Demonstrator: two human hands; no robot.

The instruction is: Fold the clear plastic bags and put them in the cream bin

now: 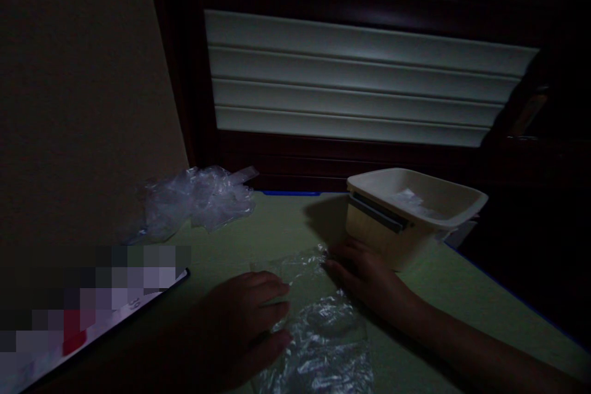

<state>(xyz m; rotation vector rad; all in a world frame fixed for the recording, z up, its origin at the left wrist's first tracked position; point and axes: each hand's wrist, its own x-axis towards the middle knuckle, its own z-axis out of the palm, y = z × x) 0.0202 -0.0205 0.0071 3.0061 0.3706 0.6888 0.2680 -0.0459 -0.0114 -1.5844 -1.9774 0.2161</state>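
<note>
A clear, crinkled plastic bag point(323, 345) lies flat on the pale green tabletop in front of me. My left hand point(252, 314) rests at the bag's left side, its fingers spread apart and the fingertips touching or just above the film. At the bag's upper right corner, my right hand point(364, 274) has its thumb and fingers drawn together on the edge of the plastic. Dim light hides the exact contact of the fingertips. Just beyond the right hand stands a cream plastic bin point(378, 234) with some clear plastic inside.
A heap of crumpled clear plastic bags point(198, 200) sits at the table's far left corner, by the wall. A device with a lit, pixelated screen point(115, 314) lies at the left. Behind the table point(286, 221) rises a dark wooden panel with pale slats point(360, 80).
</note>
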